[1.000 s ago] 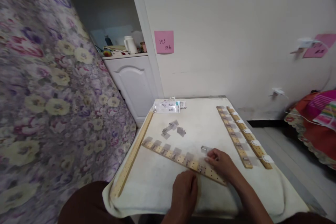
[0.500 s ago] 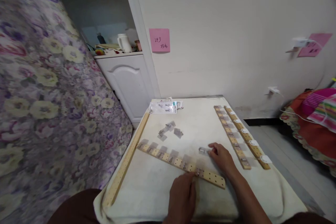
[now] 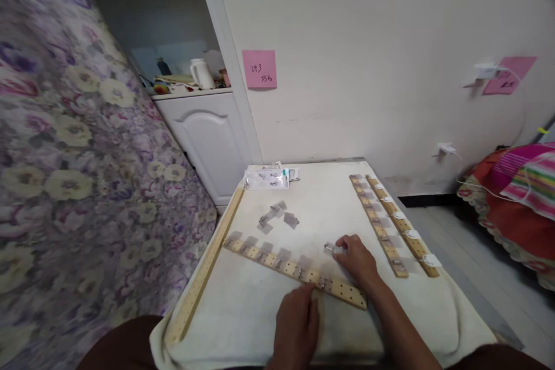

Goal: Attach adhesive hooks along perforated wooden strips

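Reference is the diagonal wooden strip (image 3: 289,266), flat on the table (image 3: 243,324), carrying a row of metal clips with clear plastic tabs; its right end shows bare holes.

Left hand (image 3: 297,321): on the near side of the strip, right of its middle, fingers curled in, fingertips at its near edge (can't tell if they pinch it).

Right hand (image 3: 358,260): beyond the strip's right half, thumb and fingers bent around the tab end of a single clip (image 3: 329,247). That clip is just off the strip's far edge; can't tell if the tab is actually pinched.

Loose clips (image 3: 272,214) sit beyond the strip's middle, tabs partly overlapping, one a bit apart. Flat clear package (image 3: 265,179) is farther beyond the strip.

Plain wooden bar (image 3: 206,272) runs along the strip's left end. Right of the strip: a second clip-lined strip (image 3: 378,228), then an outer strip (image 3: 405,228) with white tabs, roughly parallel (wider gap at the near end).
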A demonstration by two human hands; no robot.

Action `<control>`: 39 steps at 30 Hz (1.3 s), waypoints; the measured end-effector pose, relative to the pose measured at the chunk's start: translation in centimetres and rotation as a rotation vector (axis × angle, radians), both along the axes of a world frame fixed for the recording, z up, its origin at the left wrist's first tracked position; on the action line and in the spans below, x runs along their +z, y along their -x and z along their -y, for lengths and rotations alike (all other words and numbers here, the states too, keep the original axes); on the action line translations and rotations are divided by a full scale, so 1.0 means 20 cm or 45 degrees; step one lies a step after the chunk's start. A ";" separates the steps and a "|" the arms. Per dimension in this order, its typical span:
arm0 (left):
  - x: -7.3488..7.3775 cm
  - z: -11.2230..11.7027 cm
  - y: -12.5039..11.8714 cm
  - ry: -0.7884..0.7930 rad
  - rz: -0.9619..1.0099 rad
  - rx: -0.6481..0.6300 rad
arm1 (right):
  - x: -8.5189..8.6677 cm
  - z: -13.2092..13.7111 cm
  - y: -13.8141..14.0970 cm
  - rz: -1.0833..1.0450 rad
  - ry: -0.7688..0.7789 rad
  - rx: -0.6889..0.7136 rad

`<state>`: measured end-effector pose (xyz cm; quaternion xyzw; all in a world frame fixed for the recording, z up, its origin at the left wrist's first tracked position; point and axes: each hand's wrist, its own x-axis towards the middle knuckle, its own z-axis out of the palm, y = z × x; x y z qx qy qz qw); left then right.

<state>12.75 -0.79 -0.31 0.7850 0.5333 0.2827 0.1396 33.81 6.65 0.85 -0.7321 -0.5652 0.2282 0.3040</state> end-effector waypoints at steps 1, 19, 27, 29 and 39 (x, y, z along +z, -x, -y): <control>0.00 0.00 0.00 -0.007 -0.004 -0.002 | 0.00 0.00 0.00 -0.027 -0.003 -0.012; 0.05 0.02 0.01 -0.034 0.150 -0.027 | 0.16 0.04 -0.21 -0.672 -0.074 0.360; 0.01 0.11 -0.08 -0.222 0.122 -0.347 | 0.16 0.21 -0.25 -0.893 0.151 0.567; 0.02 0.10 -0.14 -0.131 0.079 -0.393 | 0.15 0.22 -0.24 -0.909 0.197 0.592; 0.07 0.06 -0.27 0.054 0.041 -0.357 | 0.13 0.24 -0.24 -0.853 0.247 0.673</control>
